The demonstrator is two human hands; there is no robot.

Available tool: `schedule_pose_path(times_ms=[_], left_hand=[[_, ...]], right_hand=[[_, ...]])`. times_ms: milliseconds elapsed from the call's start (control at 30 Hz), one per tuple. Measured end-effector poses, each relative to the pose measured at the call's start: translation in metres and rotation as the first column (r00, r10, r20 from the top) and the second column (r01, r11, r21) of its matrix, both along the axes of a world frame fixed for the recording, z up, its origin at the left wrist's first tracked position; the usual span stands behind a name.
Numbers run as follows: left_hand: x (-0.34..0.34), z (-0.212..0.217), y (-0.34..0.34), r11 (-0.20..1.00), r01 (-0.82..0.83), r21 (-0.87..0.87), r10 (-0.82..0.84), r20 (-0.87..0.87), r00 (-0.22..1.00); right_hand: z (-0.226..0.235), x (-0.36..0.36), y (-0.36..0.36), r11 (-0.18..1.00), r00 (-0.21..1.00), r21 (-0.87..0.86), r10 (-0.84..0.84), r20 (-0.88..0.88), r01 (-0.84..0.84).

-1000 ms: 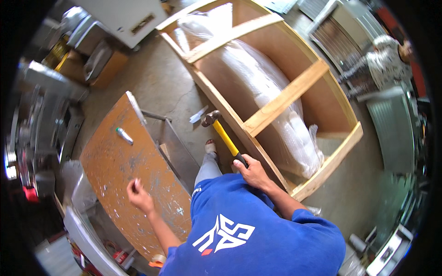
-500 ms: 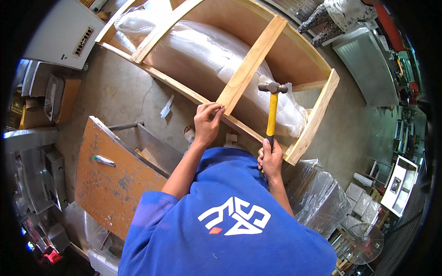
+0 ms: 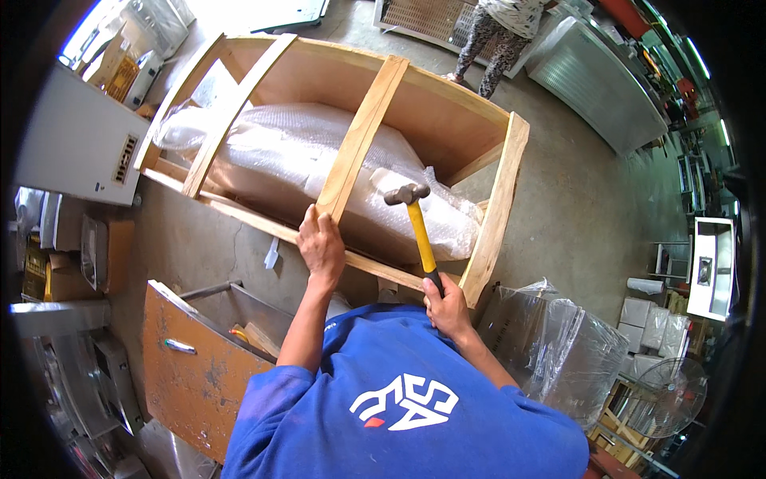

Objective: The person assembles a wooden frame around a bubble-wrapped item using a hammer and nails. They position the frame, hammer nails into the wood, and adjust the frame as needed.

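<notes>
My right hand (image 3: 448, 307) is closed around the black grip of a hammer (image 3: 420, 231) with a yellow shaft. Its dark metal head is raised over the near side of a wooden crate (image 3: 499, 211). My left hand (image 3: 321, 249) is at the near end of a crosswise wooden slat (image 3: 363, 136), fingers bent and drawn together against the wood. Whatever its fingertips may pinch is too small to make out. Inside the crate lies a long bulky item wrapped in bubble wrap (image 3: 295, 140), partly covered by the slats.
A worn brown board (image 3: 191, 383) with a marker pen (image 3: 180, 346) on it stands at my left. Plastic-wrapped boxes (image 3: 550, 343) and a fan (image 3: 666, 395) are at the right. Beyond the crate a person (image 3: 495, 40) stands near a large metal panel (image 3: 598, 84).
My view has shifted, so the crate sits lower and further left in the picture. My left hand remains at the slat's end, its fingers turned differently. The hammer is still raised in my right hand.
</notes>
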State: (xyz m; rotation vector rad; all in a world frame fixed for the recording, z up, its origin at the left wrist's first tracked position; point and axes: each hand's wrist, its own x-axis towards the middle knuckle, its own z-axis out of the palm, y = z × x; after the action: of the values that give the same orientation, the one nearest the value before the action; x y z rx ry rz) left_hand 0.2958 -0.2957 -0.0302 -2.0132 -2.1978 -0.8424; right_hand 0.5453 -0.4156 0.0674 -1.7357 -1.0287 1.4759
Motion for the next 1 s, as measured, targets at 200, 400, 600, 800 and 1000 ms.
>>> schedule_pose_path(times_ms=[200,400,600,800,1000], left_hand=[[0.000,0.005,0.001,0.999,0.013,-0.029,-0.013,-0.004,1.000],[0.003,0.020,-0.006,1.000,0.011,-0.003,-0.011,0.039,0.999],[0.024,0.081,-0.015,0.993,0.000,0.116,-0.031,0.265,0.964],[0.123,0.098,-0.010,0.992,0.003,0.128,-0.052,0.380,0.924],[0.295,0.076,0.012,0.997,0.068,0.035,-0.073,0.694,0.716]], right_hand=[[0.001,0.028,-0.019,0.998,0.990,0.039,-0.046,0.134,0.041],[0.011,0.059,-0.039,0.987,0.970,0.068,-0.153,0.189,0.143],[0.018,0.102,-0.057,0.959,0.954,0.048,-0.284,0.093,0.280],[0.012,0.209,-0.061,0.955,0.926,0.191,-0.273,0.260,0.228],[0.003,0.353,-0.076,0.969,0.907,0.171,-0.230,0.353,0.179]])
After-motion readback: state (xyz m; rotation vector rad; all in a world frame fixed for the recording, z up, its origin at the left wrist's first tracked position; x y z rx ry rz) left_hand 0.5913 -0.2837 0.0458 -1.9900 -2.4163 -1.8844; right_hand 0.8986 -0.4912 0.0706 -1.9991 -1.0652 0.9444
